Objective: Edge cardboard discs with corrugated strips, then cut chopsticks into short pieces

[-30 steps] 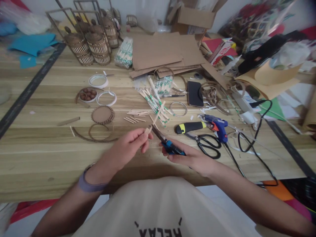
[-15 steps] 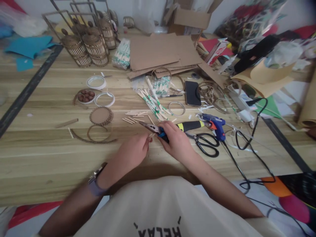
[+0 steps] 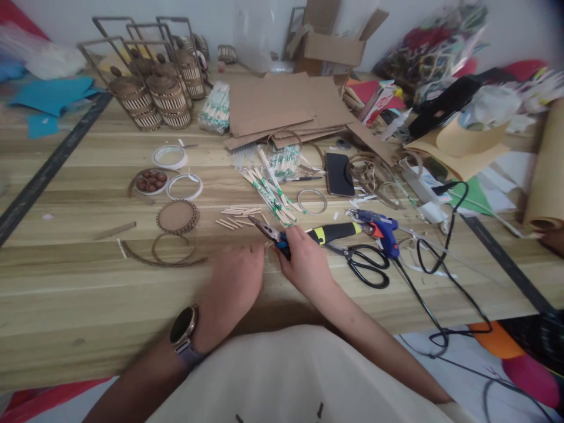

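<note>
My right hand (image 3: 306, 258) is wrapped round needle-nose pliers (image 3: 269, 231) with blue grips, their metal jaws pointing up and left. Close beside it, my left hand (image 3: 238, 273) is closed with the back of the hand up. A tiny pale bit shows at its fingertips, too small to name. Just beyond the jaws lie several short cut wooden sticks (image 3: 233, 222). Longer sticks with green-printed wrappers (image 3: 271, 194) are heaped behind them. A round cardboard base (image 3: 177, 216) edged with a braided rim lies to the left, beside a thin brown ring (image 3: 158, 249).
Right of my hands lie a yellow-and-black handle (image 3: 337, 232), black scissors (image 3: 368, 264) and a blue glue gun (image 3: 383, 232) with a trailing cord. A phone (image 3: 339, 175), tape rolls (image 3: 170, 156) and a bowl of brown beads (image 3: 151, 182) sit farther back. Lidded striped containers (image 3: 170, 100) stand back left.
My left hand has rolled over so its back and the watch face turn up, and its fingertips are more hidden. The pliers stay in my right hand. The view has shifted slightly.
</note>
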Action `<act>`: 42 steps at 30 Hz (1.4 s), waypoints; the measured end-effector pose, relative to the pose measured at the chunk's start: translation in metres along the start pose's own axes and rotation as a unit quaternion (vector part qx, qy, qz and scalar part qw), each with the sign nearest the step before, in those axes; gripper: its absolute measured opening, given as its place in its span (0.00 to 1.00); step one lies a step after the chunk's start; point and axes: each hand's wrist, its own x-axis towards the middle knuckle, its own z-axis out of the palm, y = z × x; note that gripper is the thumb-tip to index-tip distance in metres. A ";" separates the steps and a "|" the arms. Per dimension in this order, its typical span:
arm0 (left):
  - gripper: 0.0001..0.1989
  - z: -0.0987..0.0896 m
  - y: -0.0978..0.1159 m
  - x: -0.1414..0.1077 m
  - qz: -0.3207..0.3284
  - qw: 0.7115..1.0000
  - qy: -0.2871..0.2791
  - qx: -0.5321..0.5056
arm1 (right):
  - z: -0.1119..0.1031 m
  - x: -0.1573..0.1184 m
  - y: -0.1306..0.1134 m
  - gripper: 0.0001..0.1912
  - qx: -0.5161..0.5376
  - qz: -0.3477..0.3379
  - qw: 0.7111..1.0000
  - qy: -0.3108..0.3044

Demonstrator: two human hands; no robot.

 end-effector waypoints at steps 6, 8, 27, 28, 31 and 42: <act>0.16 0.004 0.006 0.002 -0.005 1.000 0.019 0.014 | 0.001 0.006 -0.010 0.07 -0.030 0.008 1.000 -0.006; 0.16 0.003 0.003 0.004 -0.014 1.000 0.009 -0.007 | -0.002 0.008 -0.009 0.05 -0.020 0.007 1.000 -0.006; 0.22 0.005 -0.029 0.022 -0.002 0.744 -0.164 -0.647 | -0.042 0.013 0.014 0.15 0.257 -0.092 0.955 -0.112; 0.22 0.006 -0.029 0.022 0.006 0.747 -0.169 -0.643 | -0.041 0.013 0.014 0.18 0.258 -0.095 0.954 -0.117; 0.21 0.011 -0.030 0.022 0.019 0.748 -0.180 -0.638 | -0.037 0.014 0.014 0.24 0.266 -0.104 0.951 -0.122; 0.11 0.008 -0.028 0.016 -0.005 0.643 -0.252 -0.723 | -0.032 0.012 0.011 0.25 0.284 -0.151 0.935 -0.148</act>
